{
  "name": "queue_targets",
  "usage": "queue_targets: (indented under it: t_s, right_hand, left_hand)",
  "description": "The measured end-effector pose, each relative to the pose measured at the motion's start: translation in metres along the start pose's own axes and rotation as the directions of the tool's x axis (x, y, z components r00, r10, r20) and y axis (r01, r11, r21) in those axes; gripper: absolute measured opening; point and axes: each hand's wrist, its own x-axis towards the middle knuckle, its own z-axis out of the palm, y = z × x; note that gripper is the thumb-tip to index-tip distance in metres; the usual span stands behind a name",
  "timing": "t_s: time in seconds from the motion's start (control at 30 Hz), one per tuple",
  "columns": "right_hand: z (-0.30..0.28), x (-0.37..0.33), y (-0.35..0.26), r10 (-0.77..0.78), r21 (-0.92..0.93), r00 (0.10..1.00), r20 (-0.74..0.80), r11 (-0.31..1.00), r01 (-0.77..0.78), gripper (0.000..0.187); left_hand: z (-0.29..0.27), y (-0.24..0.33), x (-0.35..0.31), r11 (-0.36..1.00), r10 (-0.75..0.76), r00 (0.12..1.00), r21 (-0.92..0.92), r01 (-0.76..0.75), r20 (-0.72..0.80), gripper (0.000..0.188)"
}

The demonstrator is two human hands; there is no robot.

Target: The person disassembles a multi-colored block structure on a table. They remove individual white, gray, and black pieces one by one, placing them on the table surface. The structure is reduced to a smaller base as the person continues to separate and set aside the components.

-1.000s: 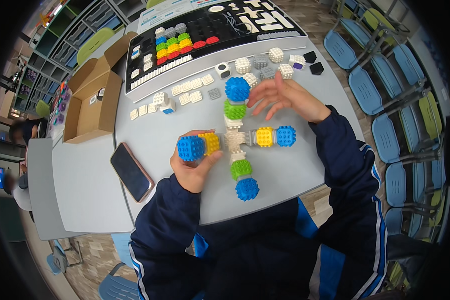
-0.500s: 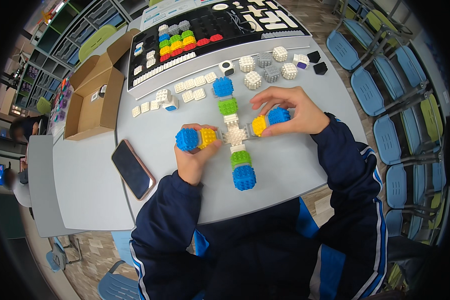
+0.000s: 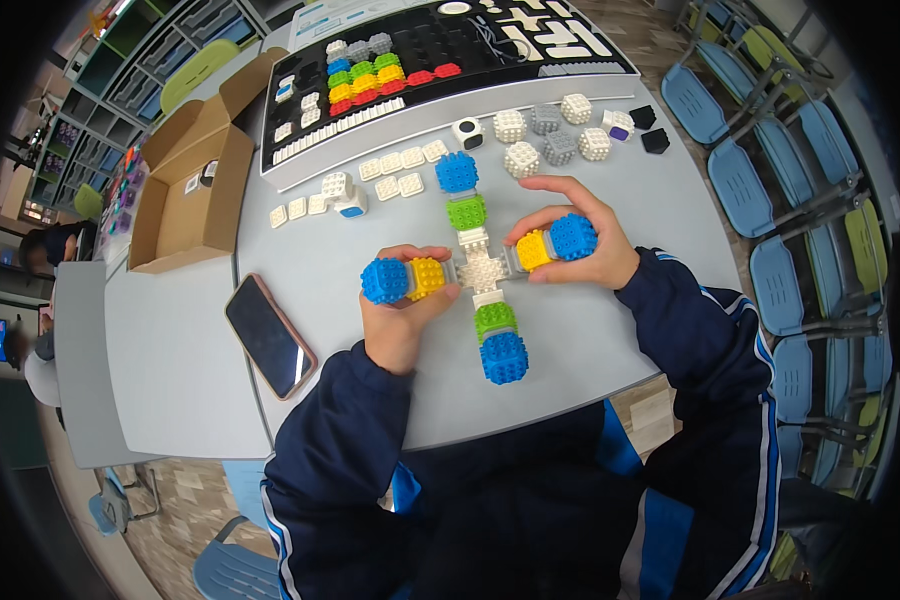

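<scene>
A cross-shaped build of studded blocks lies on the table, joined at a white studded centre piece [image 3: 483, 270]. Its far and near arms each carry a green block [image 3: 466, 212] and a blue end block [image 3: 504, 357]. My left hand [image 3: 398, 325] is closed around the left arm, thumb and fingers on either side of a yellow block [image 3: 427, 278] beside a blue one [image 3: 384, 281]. My right hand [image 3: 610, 248] grips the right arm, its fingers curled about the blue end block [image 3: 574, 237] and the yellow block [image 3: 533, 250] inside it. The index finger is raised.
A black-lined parts case [image 3: 420, 110] stands at the back. Before it lie white tiles [image 3: 402, 160], white and grey blocks [image 3: 521, 159] and a small white-and-blue assembly [image 3: 345, 195]. A phone [image 3: 270, 337] and an open cardboard box [image 3: 192, 205] are at left; stacked blue chairs [image 3: 740, 200] stand at right.
The whole view has shifted slightly. My right thumb has come off the front of the yellow block, and the right arm's blue block shows more fully. My left hand keeps its hold.
</scene>
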Motion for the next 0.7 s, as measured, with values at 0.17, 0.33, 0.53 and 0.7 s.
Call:
queue_targets:
  t_s: [0.17,0.33,0.53,0.7]
  right_hand:
    - [-0.0018,-0.0024,0.0025,-0.088,-0.161,0.996,0.034,0.983,0.093,0.075]
    - [0.0029,-0.0052,0.0012,-0.111,-0.188,0.994,-0.005,0.976,0.108,0.059]
    - [0.0017,-0.0027,0.0041,-0.11,-0.188,0.994,-0.025,0.977,0.104,0.047]
    - [0.0037,-0.0021,0.0009,-0.064,-0.144,0.996,-0.062,0.988,0.055,0.042]
  left_hand:
    - [-0.0002,0.0006,-0.0008,1.0,-0.017,1.0,-0.011,0.017,0.008,0.048]
    - [0.0023,0.0019,-0.001,1.0,-0.006,1.0,-0.018,0.006,0.004,0.046]
    - [0.0027,0.0014,-0.0012,0.999,0.001,1.0,-0.043,0.0,0.008,0.045]
    - [0.0038,0.0021,-0.0023,1.0,-0.004,1.0,-0.025,0.004,0.006,0.049]
